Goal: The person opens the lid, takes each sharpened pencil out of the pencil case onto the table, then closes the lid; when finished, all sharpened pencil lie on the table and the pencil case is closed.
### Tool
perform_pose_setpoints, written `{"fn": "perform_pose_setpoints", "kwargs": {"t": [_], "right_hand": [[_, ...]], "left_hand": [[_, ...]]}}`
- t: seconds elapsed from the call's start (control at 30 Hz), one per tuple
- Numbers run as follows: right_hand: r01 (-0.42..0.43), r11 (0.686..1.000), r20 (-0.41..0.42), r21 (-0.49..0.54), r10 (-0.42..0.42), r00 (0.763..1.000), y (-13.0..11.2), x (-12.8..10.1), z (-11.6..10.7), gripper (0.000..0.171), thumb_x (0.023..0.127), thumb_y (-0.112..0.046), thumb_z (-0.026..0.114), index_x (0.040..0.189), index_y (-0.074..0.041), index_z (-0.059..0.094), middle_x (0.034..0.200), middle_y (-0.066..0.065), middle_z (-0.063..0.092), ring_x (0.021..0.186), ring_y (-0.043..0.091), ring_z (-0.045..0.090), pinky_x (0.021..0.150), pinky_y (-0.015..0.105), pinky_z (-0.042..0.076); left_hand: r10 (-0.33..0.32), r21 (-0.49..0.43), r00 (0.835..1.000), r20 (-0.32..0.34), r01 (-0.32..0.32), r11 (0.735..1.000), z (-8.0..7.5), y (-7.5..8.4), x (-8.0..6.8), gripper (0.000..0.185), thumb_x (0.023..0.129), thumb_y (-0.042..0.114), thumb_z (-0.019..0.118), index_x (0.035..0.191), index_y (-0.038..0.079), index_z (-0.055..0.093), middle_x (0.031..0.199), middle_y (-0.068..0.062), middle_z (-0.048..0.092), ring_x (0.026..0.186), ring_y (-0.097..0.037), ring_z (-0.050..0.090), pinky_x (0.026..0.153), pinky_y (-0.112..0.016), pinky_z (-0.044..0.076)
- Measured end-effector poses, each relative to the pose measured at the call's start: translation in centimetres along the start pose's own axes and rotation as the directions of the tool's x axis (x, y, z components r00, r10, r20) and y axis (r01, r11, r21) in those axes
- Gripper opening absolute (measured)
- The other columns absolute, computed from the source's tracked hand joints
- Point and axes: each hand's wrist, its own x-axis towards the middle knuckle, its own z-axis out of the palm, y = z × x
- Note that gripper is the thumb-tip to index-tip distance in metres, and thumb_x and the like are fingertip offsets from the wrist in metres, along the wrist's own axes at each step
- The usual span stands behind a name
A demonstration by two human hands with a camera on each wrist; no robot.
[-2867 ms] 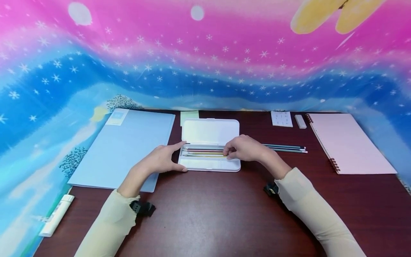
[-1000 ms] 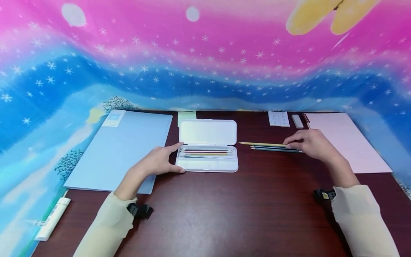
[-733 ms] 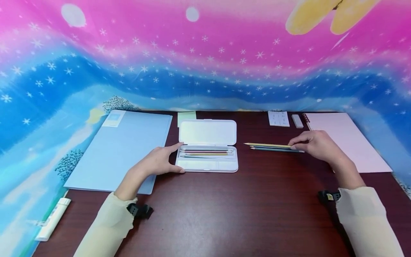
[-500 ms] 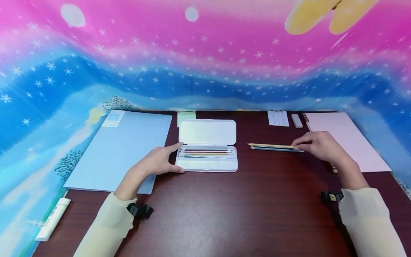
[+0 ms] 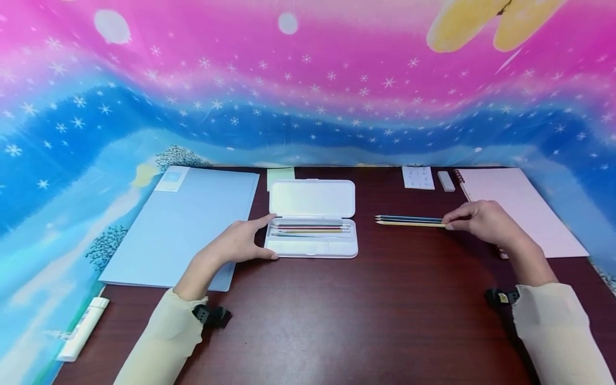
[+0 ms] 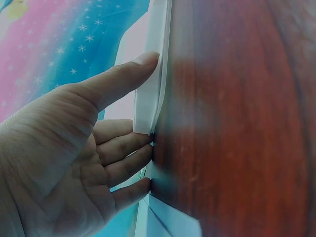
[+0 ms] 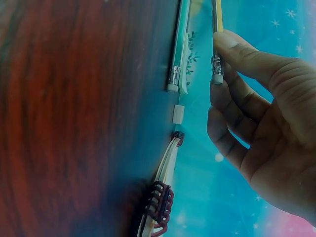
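Your left hand rests against the left end of the open white pencil case, fingers nearly straight: the index finger lies along the hinge line and the thumb runs along the case's near edge. The left wrist view shows the same contact, with the thumb tip on the case and the other fingers touching its edge. Inside the tray lie several coloured pencils, side by side and parallel to the hinge; the lid lies open flat behind them.

Your right hand pinches the eraser end of a yellow pencil between thumb and fingertips. In the right wrist view that yellow pencil stands apart from the wood, held at its metal ferrule by your thumb. Two blue-green pencils lie on the dark wooden table just behind it, parallel to it; whether they touch the yellow one cannot be told.

A light blue folder lies left of the case, under your left forearm. A pink spiral notebook lies right of your right hand. Behind the pencils sit a small printed card and a white eraser. A green sticky note shows behind the lid, and a white tube lies at the table's near left edge.
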Motion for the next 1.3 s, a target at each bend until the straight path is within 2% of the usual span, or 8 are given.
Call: {"fn": "perform_pose_setpoints", "kwargs": {"t": [0.27, 0.57, 0.77, 0.87, 1.0, 1.3], "right_hand": [[-0.026, 1.0, 0.022, 0.018, 0.025, 0.999, 0.2, -0.3, 0.3, 0.01, 0.091, -0.019, 0.077, 0.098, -0.02, 0.084, 0.101, 0.005, 0.078, 0.099, 0.028, 0.068, 0.087, 0.046, 0.05], [-0.011, 0.999, 0.001, -0.041, 0.011, 1.0, 0.5, -0.3, 0.4, 0.011, 0.09, -0.014, 0.075, 0.097, -0.017, 0.084, 0.1, 0.009, 0.078, 0.098, 0.033, 0.068, 0.089, 0.057, 0.05], [-0.035, 0.999, 0.014, 0.001, 0.035, 0.999, 0.7, -0.4, 0.8, 0.01, 0.089, -0.014, 0.077, 0.095, -0.018, 0.084, 0.099, 0.008, 0.078, 0.096, 0.029, 0.068, 0.087, 0.049, 0.05], [-0.043, 0.999, 0.016, 0.032, 0.042, 0.999, 1.0, -0.4, 0.8, 0.01, 0.089, -0.015, 0.078, 0.095, -0.02, 0.084, 0.1, 0.006, 0.078, 0.094, 0.024, 0.067, 0.083, 0.036, 0.051], [-0.051, 0.997, 0.025, 0.06, 0.049, 0.998, 1.4, -0.4, 0.6, 0.01, 0.089, -0.017, 0.078, 0.096, -0.021, 0.083, 0.101, 0.005, 0.078, 0.092, 0.018, 0.066, 0.077, 0.025, 0.05], [-0.014, 1.0, 0.035, -0.01, 0.014, 0.999, 0.9, 0.5, 1.2, 0.01, 0.09, -0.011, 0.075, 0.092, -0.02, 0.081, 0.099, 0.005, 0.078, 0.091, 0.023, 0.065, 0.081, 0.041, 0.05]], "left_hand": [[0.004, -0.008, 1.0, 0.009, -0.004, 1.0, 0.2, 0.1, -0.3, 0.102, 0.079, 0.053, 0.082, 0.161, 0.019, 0.032, 0.147, -0.015, 0.057, 0.131, -0.035, 0.056, 0.105, -0.053, 0.046], [0.003, -0.015, 1.0, 0.005, -0.003, 1.0, 0.4, 0.2, -0.2, 0.102, 0.08, 0.053, 0.082, 0.161, 0.019, 0.031, 0.148, -0.015, 0.056, 0.133, -0.036, 0.055, 0.106, -0.054, 0.046], [-0.004, -0.011, 1.0, 0.005, 0.004, 1.0, 0.6, 0.2, -0.2, 0.103, 0.079, 0.054, 0.082, 0.161, 0.02, 0.031, 0.148, -0.014, 0.056, 0.132, -0.035, 0.055, 0.106, -0.054, 0.046], [-0.011, -0.01, 1.0, 0.001, 0.011, 1.0, 0.5, 0.3, -0.2, 0.103, 0.078, 0.054, 0.083, 0.161, 0.021, 0.031, 0.148, -0.013, 0.056, 0.132, -0.034, 0.055, 0.107, -0.054, 0.046], [-0.008, -0.003, 1.0, -0.002, 0.008, 1.0, 0.3, 0.5, -0.1, 0.103, 0.079, 0.054, 0.082, 0.161, 0.02, 0.031, 0.149, -0.014, 0.056, 0.132, -0.035, 0.055, 0.106, -0.054, 0.046], [-0.019, 0.002, 1.0, -0.001, 0.019, 1.0, 0.2, 0.3, -0.3, 0.103, 0.079, 0.054, 0.082, 0.161, 0.018, 0.031, 0.149, -0.016, 0.055, 0.133, -0.037, 0.054, 0.106, -0.055, 0.046]]}}
